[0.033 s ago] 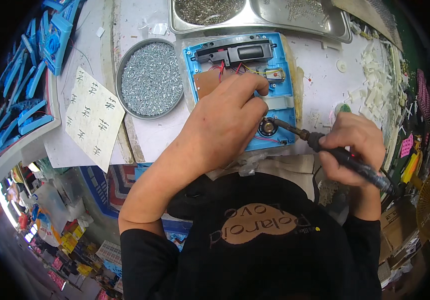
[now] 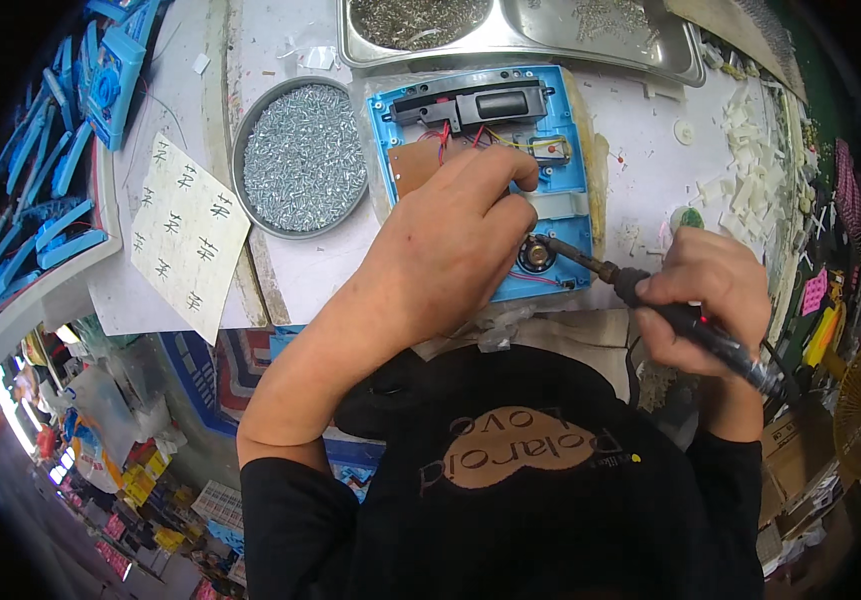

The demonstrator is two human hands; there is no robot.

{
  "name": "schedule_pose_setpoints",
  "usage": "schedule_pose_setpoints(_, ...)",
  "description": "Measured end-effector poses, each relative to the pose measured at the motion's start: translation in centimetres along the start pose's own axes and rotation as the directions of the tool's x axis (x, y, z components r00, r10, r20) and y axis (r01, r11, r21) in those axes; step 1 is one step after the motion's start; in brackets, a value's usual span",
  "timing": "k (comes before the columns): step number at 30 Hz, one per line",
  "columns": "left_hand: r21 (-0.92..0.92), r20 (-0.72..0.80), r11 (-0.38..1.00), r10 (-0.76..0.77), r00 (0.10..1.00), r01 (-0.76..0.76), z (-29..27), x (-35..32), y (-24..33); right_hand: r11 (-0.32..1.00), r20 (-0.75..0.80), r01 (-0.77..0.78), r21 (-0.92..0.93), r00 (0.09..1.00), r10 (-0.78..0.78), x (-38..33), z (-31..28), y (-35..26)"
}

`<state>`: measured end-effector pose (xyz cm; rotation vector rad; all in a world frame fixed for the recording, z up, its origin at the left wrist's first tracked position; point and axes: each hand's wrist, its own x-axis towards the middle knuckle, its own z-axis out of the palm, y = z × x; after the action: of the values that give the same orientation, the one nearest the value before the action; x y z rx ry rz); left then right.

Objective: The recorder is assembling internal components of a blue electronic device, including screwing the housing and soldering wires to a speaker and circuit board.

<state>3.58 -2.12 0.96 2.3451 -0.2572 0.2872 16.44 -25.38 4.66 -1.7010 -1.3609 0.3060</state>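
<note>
A blue plastic housing (image 2: 572, 180) lies open on the worktable, with a black part, coloured wires, a brown board (image 2: 412, 165) and a small round speaker (image 2: 537, 254) inside. My left hand (image 2: 455, 235) rests over its middle, fingers curled together; whatever they pinch is hidden beneath them. In my right hand (image 2: 707, 300) is a soldering iron (image 2: 622, 280) with a dark handle, held like a pen. Its tip reaches the upper edge of the speaker, close to my left fingers; contact is hard to make out. A small red light shows on the handle.
Left of the housing stands a round grey tray (image 2: 250, 205) full of screws, beside a marked paper sheet (image 2: 185, 240). A metal tray (image 2: 510, 52) with small parts sits behind. White plastic pieces (image 2: 745, 165) lie at right; blue housings (image 2: 115, 90) pile up far left.
The soldering iron's handle has tilted slightly in my right hand, and a red light on it now shows. My left hand and the housing have stayed put.
</note>
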Motion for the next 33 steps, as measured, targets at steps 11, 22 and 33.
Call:
schedule_pose_setpoints(11,0.008,0.001,1.000,0.005,1.000,-0.005,-0.3,0.2,0.2,1.000,-0.072,-0.005,0.025,0.997,0.007,-1.0,-1.6,-0.3)
schedule_pose_setpoints(22,-0.027,0.000,0.999,-0.021,1.000,0.021,-0.1,-0.2,0.4,0.996,-0.091,-0.049,0.071,0.994,0.056,-1.6,-1.7,0.3)
schedule_pose_setpoints(33,0.144,0.057,0.988,0.043,0.997,-0.051,-0.1,0.1,0.8,0.999,0.009,-0.049,0.015,0.999,0.048,-0.8,-1.2,0.1)
